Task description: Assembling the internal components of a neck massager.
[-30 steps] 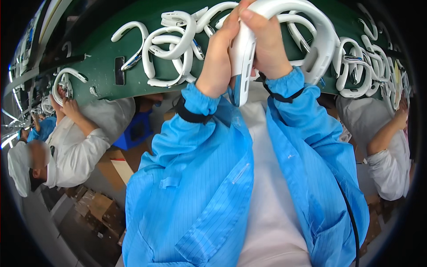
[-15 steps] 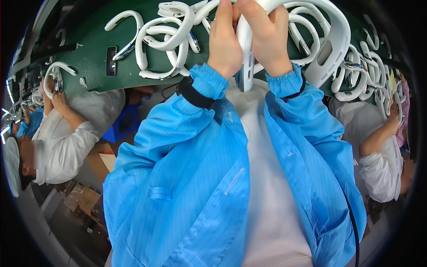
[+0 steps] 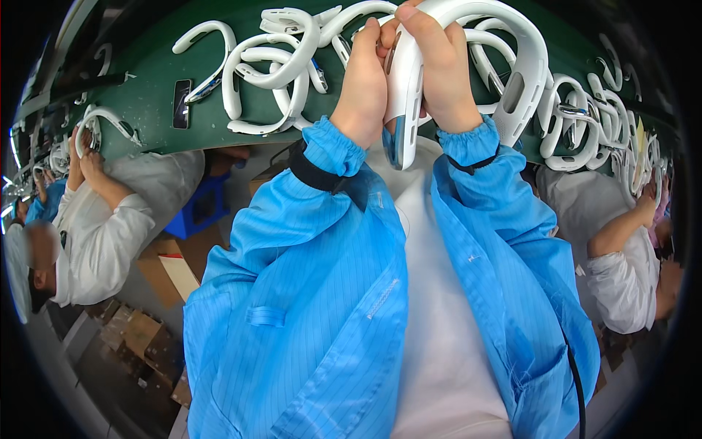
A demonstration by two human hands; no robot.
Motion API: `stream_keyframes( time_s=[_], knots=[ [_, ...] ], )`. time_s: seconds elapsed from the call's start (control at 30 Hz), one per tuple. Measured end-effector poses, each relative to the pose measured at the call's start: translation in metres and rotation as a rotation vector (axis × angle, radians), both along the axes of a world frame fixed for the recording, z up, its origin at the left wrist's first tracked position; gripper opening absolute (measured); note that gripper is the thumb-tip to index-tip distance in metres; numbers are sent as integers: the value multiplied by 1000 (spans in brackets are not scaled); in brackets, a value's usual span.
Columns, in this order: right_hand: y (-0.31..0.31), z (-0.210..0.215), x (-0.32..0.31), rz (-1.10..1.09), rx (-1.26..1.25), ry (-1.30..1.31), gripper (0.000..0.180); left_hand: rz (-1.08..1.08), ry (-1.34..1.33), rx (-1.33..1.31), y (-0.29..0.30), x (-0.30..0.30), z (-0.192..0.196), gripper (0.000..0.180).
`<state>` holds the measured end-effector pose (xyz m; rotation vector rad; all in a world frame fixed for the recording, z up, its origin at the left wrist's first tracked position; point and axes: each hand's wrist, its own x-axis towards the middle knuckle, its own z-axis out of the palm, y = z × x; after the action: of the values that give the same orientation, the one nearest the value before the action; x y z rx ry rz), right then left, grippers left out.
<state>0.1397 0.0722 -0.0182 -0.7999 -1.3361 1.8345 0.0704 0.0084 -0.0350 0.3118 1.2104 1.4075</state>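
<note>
The white curved band [image 3: 532, 55] is held up in front of the chest, near the edge of the green table [image 3: 150, 62], and its long arch bends over to the right and down again. The left hand [image 3: 363, 94] is closed against the left side of the band's near leg, with part of its fingers hidden by the white shell. The right hand [image 3: 447, 79] is clamped on the same leg from the right, its thumb and fingers bent over the upper part. The leg's silvery tip sticks out below both hands, pointing down toward the pale shirt [image 3: 446, 314].

Left of the held band, a cluster of similar bands [image 3: 294, 60] lies overlapping on the tabletop, and farther left a single open band [image 3: 228, 55] rests just beside a dark phone-like rectangle [image 3: 181, 104]. Right of the held band, more white bands [image 3: 574, 162] are piled along the table edge. Well to its left, a co-worker in white [image 3: 110, 227] handles another looped band [image 3: 110, 115]; well to its right sits a second white-clad person [image 3: 621, 282]. Below and left of it are a blue stool [image 3: 197, 208] and cardboard boxes [image 3: 146, 338]
</note>
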Motion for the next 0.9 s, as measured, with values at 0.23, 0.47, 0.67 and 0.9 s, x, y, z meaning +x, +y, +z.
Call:
stream_keyframes(
  time_s=[0.23, 0.47, 0.67, 0.9],
  knots=[
    [1, -17, 1, 13, -35, 115, 23, -56, -96, 14, 0, 0, 5, 59],
    [-28, -51, -2, -54, 48, -31, 12, 212, 88, 122, -24, 17, -59, 55],
    [-15, -8, -6, -80, -137, 191, 14, -157, 574, 220, -46, -3, -12, 63],
    [-7, 105, -23, 379, 355, 266, 66, 133, 697, 366, -63, -112, 101, 73]
  ],
)
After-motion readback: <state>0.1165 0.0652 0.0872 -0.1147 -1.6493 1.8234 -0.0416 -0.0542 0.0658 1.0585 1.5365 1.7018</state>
